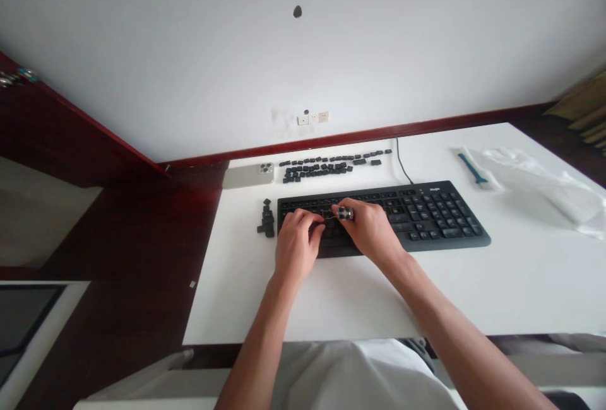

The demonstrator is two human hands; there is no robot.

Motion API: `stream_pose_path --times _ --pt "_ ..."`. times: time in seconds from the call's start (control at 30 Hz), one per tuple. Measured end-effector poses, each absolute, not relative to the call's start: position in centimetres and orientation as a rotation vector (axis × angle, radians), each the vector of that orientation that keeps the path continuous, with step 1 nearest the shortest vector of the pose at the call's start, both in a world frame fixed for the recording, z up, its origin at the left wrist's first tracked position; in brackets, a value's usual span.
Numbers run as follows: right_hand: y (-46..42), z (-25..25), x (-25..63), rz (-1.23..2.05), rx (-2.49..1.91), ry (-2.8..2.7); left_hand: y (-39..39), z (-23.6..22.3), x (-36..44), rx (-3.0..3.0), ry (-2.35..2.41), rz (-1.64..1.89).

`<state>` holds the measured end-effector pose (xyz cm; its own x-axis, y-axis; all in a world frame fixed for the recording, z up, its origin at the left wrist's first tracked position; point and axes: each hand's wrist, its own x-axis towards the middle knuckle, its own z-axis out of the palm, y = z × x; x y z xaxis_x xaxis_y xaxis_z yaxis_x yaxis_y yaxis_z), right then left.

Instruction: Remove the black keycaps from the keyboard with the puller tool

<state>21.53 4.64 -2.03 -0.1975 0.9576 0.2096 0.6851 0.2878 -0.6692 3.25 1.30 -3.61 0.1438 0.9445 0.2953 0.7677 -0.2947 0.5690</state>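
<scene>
A black keyboard lies across the white table, its number pad still covered in keys, while many keys on its left part are gone. My right hand is closed around a wire keycap puller with a dark and silver handle, its thin wire end pointing left, low over the keys. My left hand is over the keyboard's left part, thumb and fingertips drawn together at the wire end. Whether a keycap is between them is hidden. Loose black keycaps lie in rows behind the keyboard, and a small cluster of keycaps is left of it.
A pale phone lies face down at the table's back left. The keyboard cable runs off the back edge. To the right are a teal brush and a crumpled clear plastic bag. The white table stands near the wall.
</scene>
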Motion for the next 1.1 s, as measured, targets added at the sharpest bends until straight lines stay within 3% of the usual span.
stream_pose_path --times 0.67,1.1 --pt "7.8 2.0 21.6 0.417 -1.292 -2.658 1.3 -3.7 3.1 2.207 1.694 0.878" --pt "6.9 0.0 21.2 0.78 -1.265 -2.22 1.1 -3.7 3.5 2.182 1.71 0.917"
